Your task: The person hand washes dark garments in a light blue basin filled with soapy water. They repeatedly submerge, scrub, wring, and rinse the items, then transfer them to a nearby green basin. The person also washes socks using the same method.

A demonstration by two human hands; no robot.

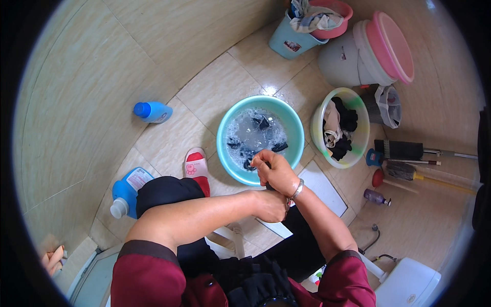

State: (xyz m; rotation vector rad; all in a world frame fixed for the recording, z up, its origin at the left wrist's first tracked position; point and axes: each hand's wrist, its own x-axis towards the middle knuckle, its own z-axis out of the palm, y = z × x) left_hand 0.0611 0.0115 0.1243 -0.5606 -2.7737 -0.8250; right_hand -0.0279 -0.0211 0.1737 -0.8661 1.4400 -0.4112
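My forearms cross in front of a turquoise basin (222,153) of sudsy water on the floor, with dark cloth (262,123) partly sunk in it. Over its near rim is my right hand (276,173), fingers curled closed, with a silver bracelet (297,189) at the wrist. My left hand (271,206) lies just below, closed and against the right wrist; its fingertips are hidden. A bit of something dark shows between the two hands, too covered to name.
To the right stands a pale basin (364,125) of dark and beige clothes. Behind it are a lidded bucket (340,64) and a blue bin (281,43). A blue bottle (158,112) and a blue jug (123,192) stand left. Brushes (401,150) lean along the right wall.
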